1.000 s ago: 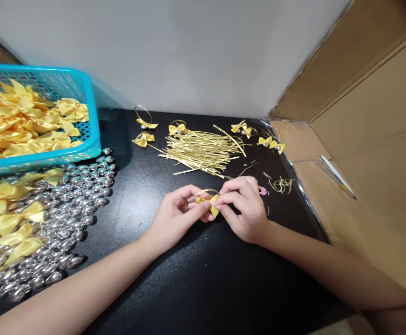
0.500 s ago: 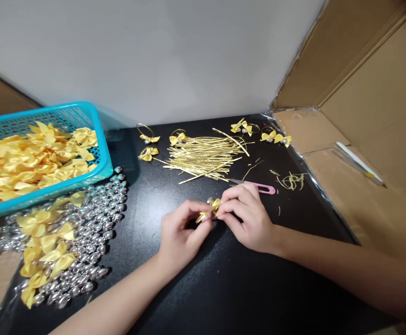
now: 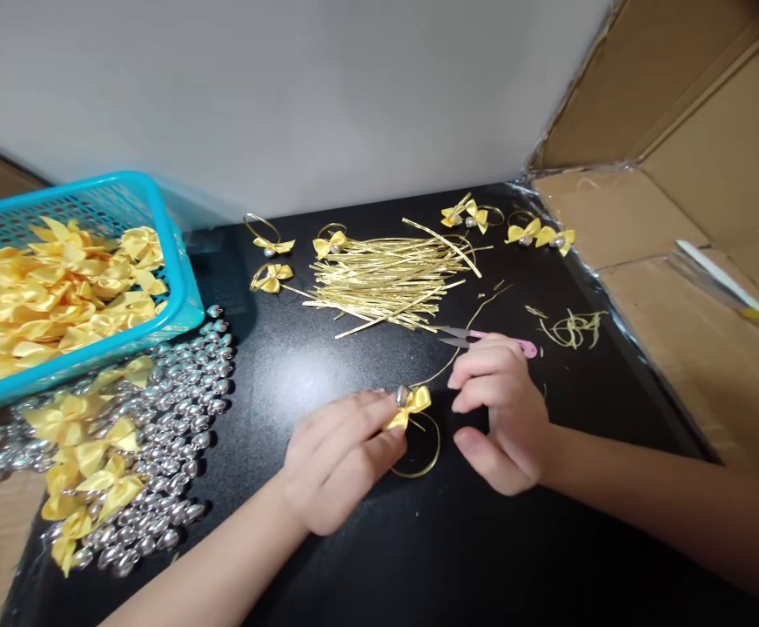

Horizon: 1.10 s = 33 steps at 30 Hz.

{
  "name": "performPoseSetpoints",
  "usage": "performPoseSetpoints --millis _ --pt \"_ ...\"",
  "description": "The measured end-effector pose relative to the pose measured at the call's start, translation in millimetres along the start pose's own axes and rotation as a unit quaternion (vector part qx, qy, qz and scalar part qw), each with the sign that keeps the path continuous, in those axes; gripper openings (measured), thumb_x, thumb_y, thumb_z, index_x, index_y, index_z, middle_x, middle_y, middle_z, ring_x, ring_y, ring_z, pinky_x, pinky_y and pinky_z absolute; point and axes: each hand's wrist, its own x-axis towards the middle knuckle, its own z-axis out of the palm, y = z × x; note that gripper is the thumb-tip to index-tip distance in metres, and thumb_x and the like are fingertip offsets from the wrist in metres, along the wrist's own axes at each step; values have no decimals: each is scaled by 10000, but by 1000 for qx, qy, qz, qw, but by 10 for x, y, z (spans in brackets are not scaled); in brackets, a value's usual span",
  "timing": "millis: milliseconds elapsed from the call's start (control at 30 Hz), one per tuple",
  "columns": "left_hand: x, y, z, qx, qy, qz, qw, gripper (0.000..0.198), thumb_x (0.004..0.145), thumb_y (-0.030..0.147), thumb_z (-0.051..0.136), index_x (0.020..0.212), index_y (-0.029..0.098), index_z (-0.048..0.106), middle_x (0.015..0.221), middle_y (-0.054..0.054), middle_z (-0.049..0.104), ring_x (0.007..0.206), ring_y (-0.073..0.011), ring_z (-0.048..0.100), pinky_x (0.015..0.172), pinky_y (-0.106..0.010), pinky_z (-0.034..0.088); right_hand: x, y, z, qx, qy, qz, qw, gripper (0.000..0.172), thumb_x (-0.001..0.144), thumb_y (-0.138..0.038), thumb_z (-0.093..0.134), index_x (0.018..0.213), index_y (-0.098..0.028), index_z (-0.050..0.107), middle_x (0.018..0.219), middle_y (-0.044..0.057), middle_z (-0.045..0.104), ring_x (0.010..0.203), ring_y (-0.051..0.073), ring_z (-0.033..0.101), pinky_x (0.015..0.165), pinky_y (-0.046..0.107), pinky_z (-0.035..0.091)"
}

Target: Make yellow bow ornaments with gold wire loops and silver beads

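Over the black tabletop (image 3: 353, 570), my left hand (image 3: 345, 453) pinches the yellow bow (image 3: 418, 401) beside its silver bead (image 3: 402, 396) while my right hand (image 3: 505, 418) hangs apart, fingers parted and empty, so a slackened pinch could let the gold wire loop (image 3: 438, 444) twist askew.

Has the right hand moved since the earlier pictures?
Yes, the right hand has moved rightward against the pink snips, away from the left hand.
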Motion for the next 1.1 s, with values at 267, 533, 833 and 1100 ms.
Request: performPoseSetpoints --millis 267,533,833,1100 --pt "106 90 -25 20 -1 22 1000 179 781 32 651 810 206 680 878 -76 792 792 -236 761 746 -337 637 28 -14 28 -49 -29 -25 998 130 760 -130 647 808 -231 580 745 -26 637 771 160 562 755 382 418" --pt "-37 41 -8 52 3 12 999 249 753 68 724 959 198 671 1063 -107 761 974 -266 725 816 -370 618 36 -6 27 -63 -28 -30 997 110 807 -157 632 837 -249 580 747 -48 685 739 139 601 748 370 416" --pt "-106 -59 37 78 37 36 996 241 743 69 708 934 214 679 925 -43 761 855 -206 704 716 -311 602 22 1 26 -52 -28 -11 998 152 787 -138 659 870 -240 581 770 -47 677 763 143 609 797 377 394" --pt "31 -60 230 -316 133 -424 838 155 755 194 740 719 190 589 673 27 650 534 -87 588 511 -186 499 28 24 36 -24 -5 30 999 108 797 -133 552 870 -213 550 795 -4 588 760 157 571 793 392 409"
